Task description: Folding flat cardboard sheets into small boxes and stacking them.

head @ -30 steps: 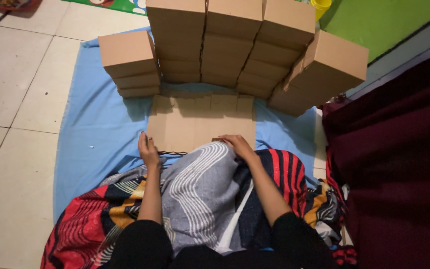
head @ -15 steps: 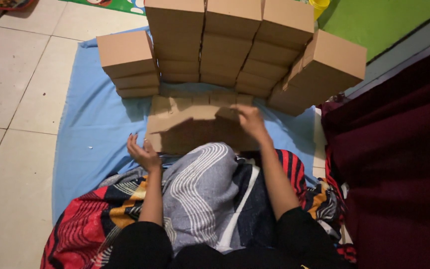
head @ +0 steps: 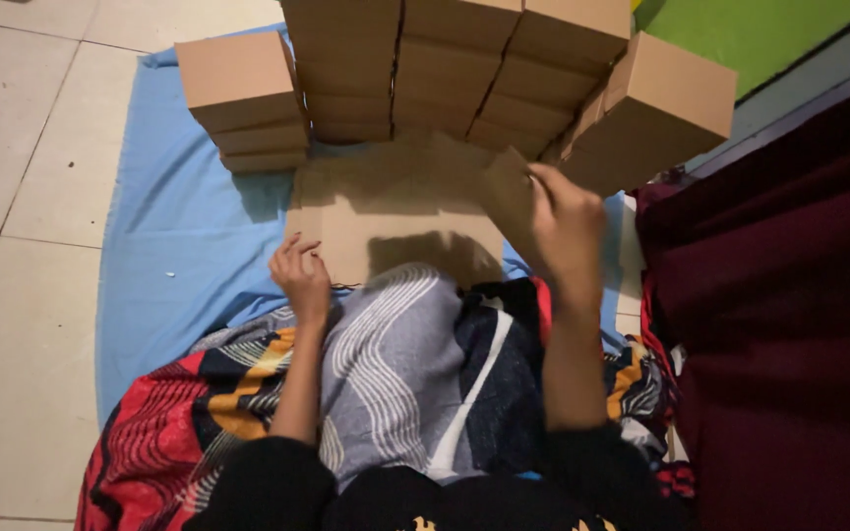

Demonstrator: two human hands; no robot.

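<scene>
Flat cardboard sheet (head: 489,192): lifted off the pile at its right edge, held up in front of the stacked boxes, its far part tilted and blurred

Right hand (head: 568,231): raised, fingers closed on the right edge of the lifted sheet, pinching it

Left hand (head: 299,275): resting low at the near left corner of the pile, fingers loosely curled and half open, holding nothing that I can make out; whether it touches the cardboard I cannot tell

Pile of flat cardboard (head: 366,226): lying on the blue cloth just beyond the person's lap, a shadow across its near middle

Blue cloth (head: 179,246): spread over the pale tiled floor (head: 22,197), under the pile and the boxes

Stacked brown boxes (head: 445,69): closed, in rows behind the pile, a shorter stack (head: 243,98) at the left and one tilted box (head: 656,108) at the right

Lap: covered by a striped and patterned blanket (head: 386,374)

Right side: dark red fabric (head: 779,324), close beside the right arm
</scene>
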